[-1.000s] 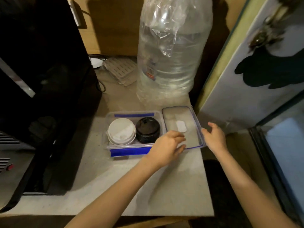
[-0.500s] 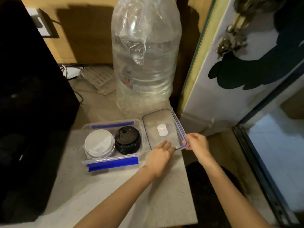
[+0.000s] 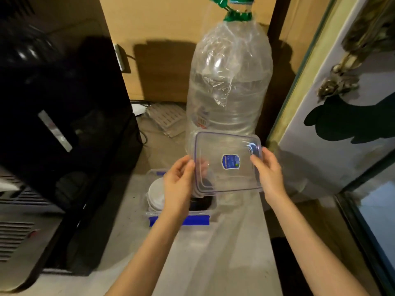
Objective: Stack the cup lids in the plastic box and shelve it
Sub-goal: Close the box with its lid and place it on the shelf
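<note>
I hold the clear box cover (image 3: 228, 178) with a blue sticker in the air, tilted toward me. My left hand (image 3: 178, 184) grips its left edge and my right hand (image 3: 268, 173) grips its right edge. Below it, the clear plastic box (image 3: 154, 214) with blue clips rests on the grey counter. Inside the box a stack of white cup lids (image 3: 155, 194) shows on the left, and a stack of black cup lids (image 3: 202, 204) on the right is mostly hidden by my left hand and the cover.
A large clear water bottle (image 3: 228, 86) with a green cap stands just behind the box. A big black appliance (image 3: 53, 114) fills the left side. A white door (image 3: 342, 124) with dark shapes stands at the right. The counter edge (image 3: 271, 231) drops off under my right forearm.
The cover lay on the counter right of the box. Both hands took hold of it and lifted it up over the box's right side. The camera also tilted upward.
</note>
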A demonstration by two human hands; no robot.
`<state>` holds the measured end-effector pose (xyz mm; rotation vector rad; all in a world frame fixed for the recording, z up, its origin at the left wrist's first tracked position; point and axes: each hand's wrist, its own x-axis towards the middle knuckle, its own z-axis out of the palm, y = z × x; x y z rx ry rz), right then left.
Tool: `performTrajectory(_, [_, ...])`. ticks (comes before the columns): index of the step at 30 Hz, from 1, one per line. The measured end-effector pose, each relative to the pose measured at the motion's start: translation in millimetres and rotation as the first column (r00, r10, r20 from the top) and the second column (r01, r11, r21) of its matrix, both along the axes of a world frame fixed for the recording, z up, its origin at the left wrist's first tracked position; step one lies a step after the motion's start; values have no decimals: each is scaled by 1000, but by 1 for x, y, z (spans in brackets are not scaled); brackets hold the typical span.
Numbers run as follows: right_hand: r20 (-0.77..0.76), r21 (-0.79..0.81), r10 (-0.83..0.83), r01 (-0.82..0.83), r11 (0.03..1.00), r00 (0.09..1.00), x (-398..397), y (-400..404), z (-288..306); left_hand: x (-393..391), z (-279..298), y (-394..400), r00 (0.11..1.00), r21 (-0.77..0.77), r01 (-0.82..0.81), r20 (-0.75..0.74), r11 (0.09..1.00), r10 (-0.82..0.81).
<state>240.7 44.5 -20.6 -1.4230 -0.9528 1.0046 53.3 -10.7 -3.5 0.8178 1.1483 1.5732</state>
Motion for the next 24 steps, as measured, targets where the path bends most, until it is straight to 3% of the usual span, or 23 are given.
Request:
performTrajectory(2, [-13, -1, 54, -54, 999, 998, -15, 0, 0, -30, -2, -1, 992, -72, 0, 127, 997, 9])
performTrajectory(4, [-12, 4, 69, -69, 998, 998, -32, -2, -5, -57, -7, -2, 990, -152, -62, 115, 986, 80])
performTrajectory(8, [65, -13, 111, -110, 994, 992, -69, -12, -22, -88, -33, -3, 948, -257, -278, -227, 926, 222])
performTrajectory(12, [213, -58, 122, -112, 992, 969, -91, -24, -41, -95, -53, -10, 903, -369, -291, -411, 883, 126])
performTrajectory(14, [291, -80, 114, -95, 992, 950, -93, -24, -48, -97, -58, -8, 839, -414, -362, -535, 835, 99])
performTrajectory(24, [346, -155, 119, -69, 986, 931, -93, -23, -59, -95, -61, 1, 821, -438, -335, -570, 834, 31])
